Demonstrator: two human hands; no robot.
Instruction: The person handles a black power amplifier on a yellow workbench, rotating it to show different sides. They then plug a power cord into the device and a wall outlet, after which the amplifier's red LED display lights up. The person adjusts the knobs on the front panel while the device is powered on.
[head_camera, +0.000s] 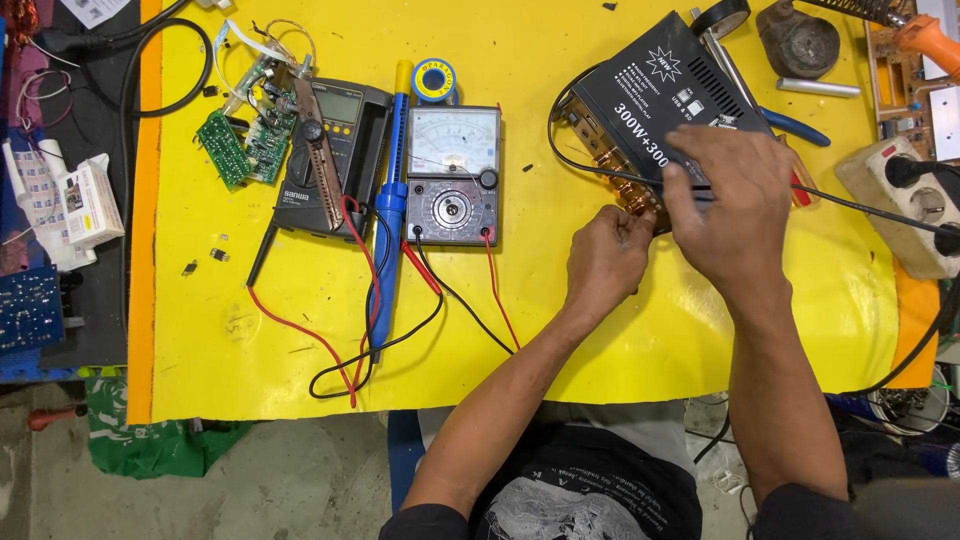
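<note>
A black amplifier box (660, 95) with copper-coloured knobs along its near edge lies tilted on the yellow table sheet (300, 330). My left hand (605, 258) pinches at a knob on the box's near corner. My right hand (730, 205) rests on top of the box's near right part, fingers curled over it; whether it grips a tool is hidden. A black cable (860, 208) runs from under my right hand towards the right.
An analogue multimeter (453, 175) with red and black leads, a digital multimeter (335, 150), a blue soldering iron (390, 210), green circuit boards (245, 130) and a solder spool (434, 80) lie to the left. A white power strip (915, 200) sits at the right.
</note>
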